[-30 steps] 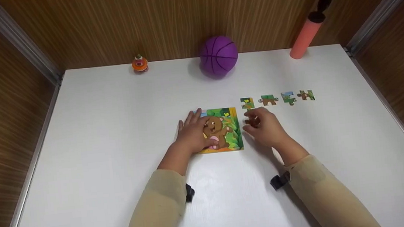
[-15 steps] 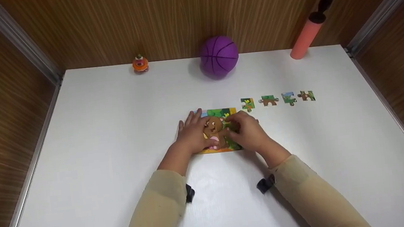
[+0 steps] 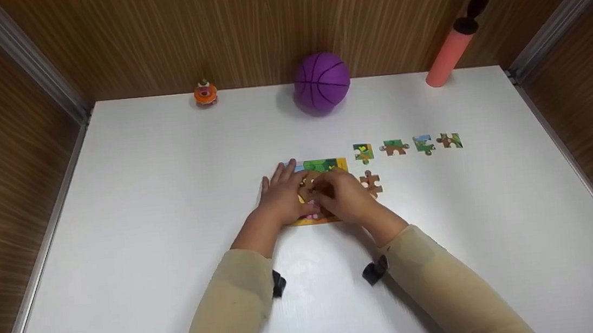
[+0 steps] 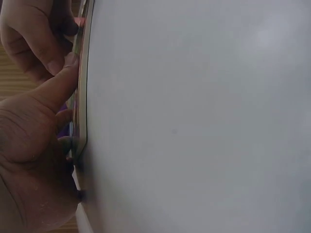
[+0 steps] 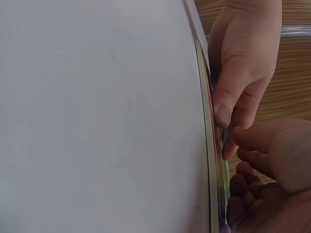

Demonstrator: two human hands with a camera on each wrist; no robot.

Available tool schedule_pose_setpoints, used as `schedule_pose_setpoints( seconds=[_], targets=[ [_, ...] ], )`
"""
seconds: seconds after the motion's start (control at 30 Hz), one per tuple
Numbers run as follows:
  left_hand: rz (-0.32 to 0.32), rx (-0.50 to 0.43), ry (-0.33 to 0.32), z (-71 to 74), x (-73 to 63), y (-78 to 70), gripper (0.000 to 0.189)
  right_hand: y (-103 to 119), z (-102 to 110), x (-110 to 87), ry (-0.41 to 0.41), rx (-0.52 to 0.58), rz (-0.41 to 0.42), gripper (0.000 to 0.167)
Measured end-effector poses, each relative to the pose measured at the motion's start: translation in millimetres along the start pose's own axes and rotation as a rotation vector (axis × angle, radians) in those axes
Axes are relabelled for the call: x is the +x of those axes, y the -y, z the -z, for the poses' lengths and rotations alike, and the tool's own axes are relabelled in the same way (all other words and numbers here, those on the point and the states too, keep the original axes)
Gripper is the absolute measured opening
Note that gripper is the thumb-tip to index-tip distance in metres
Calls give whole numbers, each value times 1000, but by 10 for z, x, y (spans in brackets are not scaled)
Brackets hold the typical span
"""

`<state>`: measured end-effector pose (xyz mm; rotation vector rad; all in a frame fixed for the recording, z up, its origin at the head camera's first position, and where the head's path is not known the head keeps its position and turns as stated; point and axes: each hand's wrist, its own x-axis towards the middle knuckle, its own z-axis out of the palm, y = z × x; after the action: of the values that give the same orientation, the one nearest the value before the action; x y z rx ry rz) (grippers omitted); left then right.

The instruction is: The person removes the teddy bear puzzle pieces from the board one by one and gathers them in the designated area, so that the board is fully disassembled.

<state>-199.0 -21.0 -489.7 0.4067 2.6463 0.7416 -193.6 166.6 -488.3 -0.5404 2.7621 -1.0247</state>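
A jigsaw puzzle (image 3: pixel 323 164) with a bear picture lies flat near the middle of the white table. My left hand (image 3: pixel 280 198) rests on its left side, fingers spread, and its thumb (image 4: pixel 58 87) reaches over the picture. Curled over the puzzle's right half is my right hand (image 3: pixel 347 197), with thumb and forefinger tips close together at the bear's face. Whether they pinch a piece is hidden. A loose brown puzzle piece (image 3: pixel 370 183) lies just right of the puzzle, partly behind the right hand. In the right wrist view, my right hand (image 5: pixel 277 160) is close to the left thumb.
Several loose puzzle pieces (image 3: pixel 395 147) lie in a row behind and right of the puzzle. Along the back edge stand a small orange toy (image 3: pixel 206 94), a purple ball (image 3: pixel 322 82) and a pink hand pump (image 3: pixel 449 56). Wood-grained panels (image 3: pixel 180 36) surround the table.
My right hand has moved left from beside the puzzle to over the bear's face. The brown piece it covered at the right is now exposed on the table. My left hand has stayed in place.
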Motion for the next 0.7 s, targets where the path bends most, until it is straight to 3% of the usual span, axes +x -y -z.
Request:
schedule_pose_setpoints(
  seconds=[0.1, 0.3, 0.7],
  targets=[
    [0, 4, -3, -2, 3, 1, 92, 20, -44, 35, 12, -12, 12, 19],
    [1, -1, -3, -9, 16, -6, 89, 51, -83, 67, 10, -53, -47, 17],
    [-22, -53, 39, 71, -11, 13, 84, 71, -156, 93, -61, -22, -104, 12]
  ],
)
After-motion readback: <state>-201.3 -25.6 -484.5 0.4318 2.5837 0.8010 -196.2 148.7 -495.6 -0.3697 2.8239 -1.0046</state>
